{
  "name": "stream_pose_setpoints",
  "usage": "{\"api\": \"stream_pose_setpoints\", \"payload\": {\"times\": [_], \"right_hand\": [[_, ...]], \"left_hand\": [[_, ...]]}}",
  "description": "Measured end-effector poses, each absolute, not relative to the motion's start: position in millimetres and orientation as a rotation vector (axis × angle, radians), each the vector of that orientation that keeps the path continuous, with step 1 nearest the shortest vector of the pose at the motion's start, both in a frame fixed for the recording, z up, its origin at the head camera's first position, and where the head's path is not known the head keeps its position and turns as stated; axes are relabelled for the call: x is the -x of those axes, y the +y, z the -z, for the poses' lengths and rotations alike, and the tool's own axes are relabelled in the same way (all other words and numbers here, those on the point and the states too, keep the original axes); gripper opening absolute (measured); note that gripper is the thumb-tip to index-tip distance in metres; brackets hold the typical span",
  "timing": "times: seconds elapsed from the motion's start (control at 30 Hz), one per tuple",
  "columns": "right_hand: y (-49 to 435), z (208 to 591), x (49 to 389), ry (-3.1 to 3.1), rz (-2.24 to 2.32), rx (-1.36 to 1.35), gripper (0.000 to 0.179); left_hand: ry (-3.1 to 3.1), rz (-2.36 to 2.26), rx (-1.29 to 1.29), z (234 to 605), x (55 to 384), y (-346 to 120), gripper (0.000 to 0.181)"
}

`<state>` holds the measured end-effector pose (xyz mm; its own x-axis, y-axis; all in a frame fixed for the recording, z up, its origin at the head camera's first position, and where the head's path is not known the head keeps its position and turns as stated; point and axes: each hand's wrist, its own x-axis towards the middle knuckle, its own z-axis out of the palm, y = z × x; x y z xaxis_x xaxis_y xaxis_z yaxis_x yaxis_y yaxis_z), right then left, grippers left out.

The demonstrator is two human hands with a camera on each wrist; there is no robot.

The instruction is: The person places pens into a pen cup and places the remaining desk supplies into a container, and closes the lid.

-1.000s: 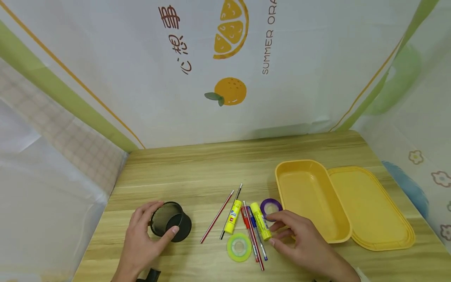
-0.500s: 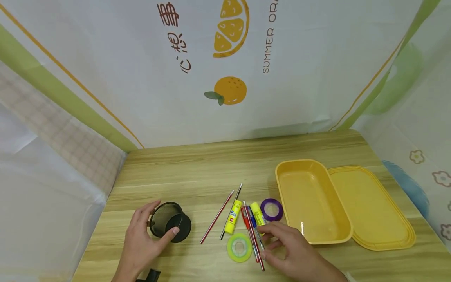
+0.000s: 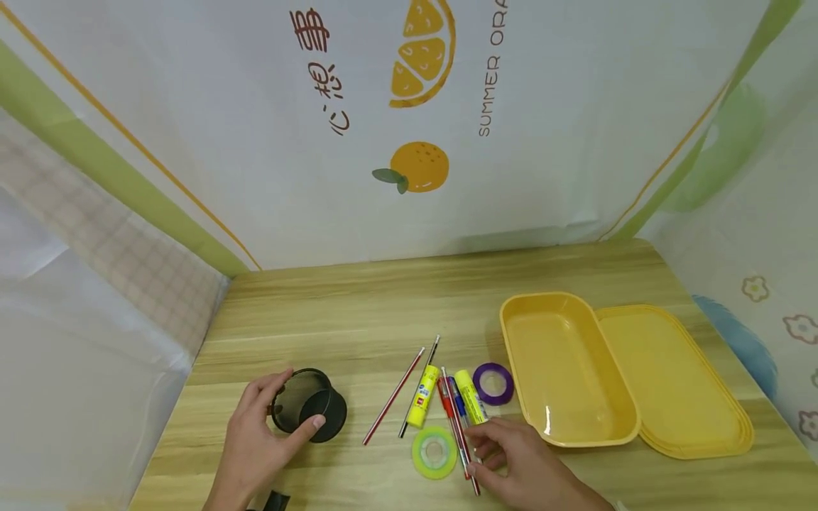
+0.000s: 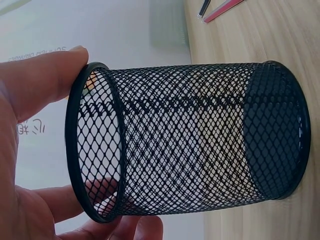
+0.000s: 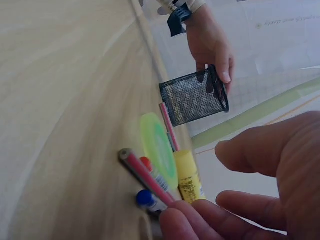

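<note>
My left hand (image 3: 255, 433) grips a black mesh pen holder (image 4: 190, 140) at its rim, thumb on one side and fingers on the other. The holder stands toward the left of the table, its open top tipped toward the hand. My right hand (image 3: 517, 461) hovers low over a bunch of writing tools, thumb and fingers apart. Its fingertips (image 5: 177, 225) are right beside a red-striped pencil (image 5: 145, 175) and a blue-capped pen (image 5: 145, 197). A red-capped pen (image 3: 444, 397) lies along that pencil. Partly behind the right hand lies a yellow glue stick (image 3: 469, 394).
Left of the bunch lie another glue stick (image 3: 423, 396), a red pencil (image 3: 393, 397) and a black pencil (image 3: 434, 348). A green tape roll (image 3: 418, 454) is in front, a purple one (image 3: 492, 367) behind. A yellow box (image 3: 575, 369) and its lid (image 3: 671, 383) stand right.
My right hand has moved left and slightly toward me, from beside the glue stick to the pencil and pens. The left hand stays on the pen holder.
</note>
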<state>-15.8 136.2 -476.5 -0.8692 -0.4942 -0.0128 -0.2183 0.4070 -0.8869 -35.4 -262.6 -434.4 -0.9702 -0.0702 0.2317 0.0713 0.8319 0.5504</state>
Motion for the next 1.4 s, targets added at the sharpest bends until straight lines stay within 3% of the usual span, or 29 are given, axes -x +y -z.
{"api": "stream_pose_setpoints", "payload": {"times": [0.3, 0.83, 1.4], "right_hand": [[133.7, 484.1, 13.4, 2.51, 1.427, 0.67, 0.028], [126.8, 488.9, 12.9, 2.669, 1.287, 0.524, 0.016], [123.3, 497.4, 9.0, 2.671, 1.376, 0.474, 0.024]], "left_hand": [[-2.814, 0.862, -0.015, 433.7, 37.7, -263.9, 0.083], [-2.783, 0.834, 0.013, 435.5, 36.4, -265.0, 0.083], [-2.75, 0.852, 0.022, 437.5, 37.4, -265.2, 0.082]]}}
